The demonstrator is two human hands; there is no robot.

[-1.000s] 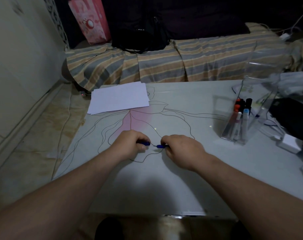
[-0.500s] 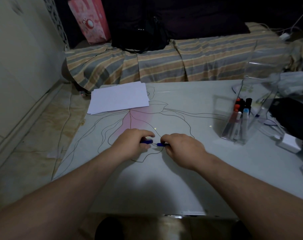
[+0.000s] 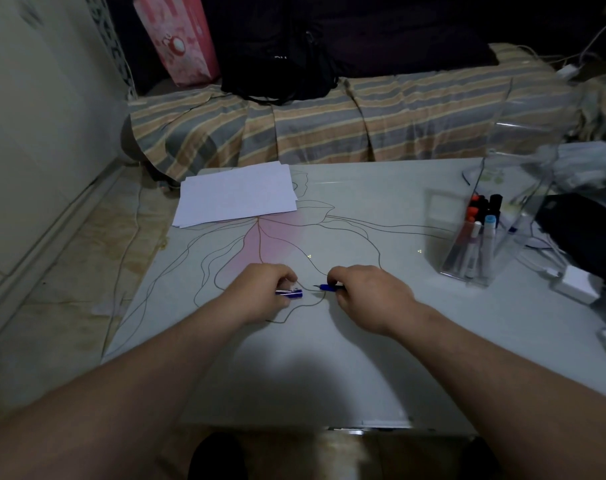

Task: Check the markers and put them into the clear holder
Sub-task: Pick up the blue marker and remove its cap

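Two hands hold a blue pen and its cap apart, low over the table.

Head view: the right hand (image 3: 367, 296) pinches the pen (image 3: 329, 287), which lies flat, its tip pointing left. The left hand (image 3: 260, 292) curls round the cap (image 3: 289, 292), open end facing the tip, not touching. The holder (image 3: 474, 244) with markers (image 3: 476, 237) stands well apart, right.

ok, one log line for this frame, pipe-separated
step: checking blue marker | left hand: holds cap | right hand: holds uncapped marker, tip toward cap | clear holder: several markers in, far right
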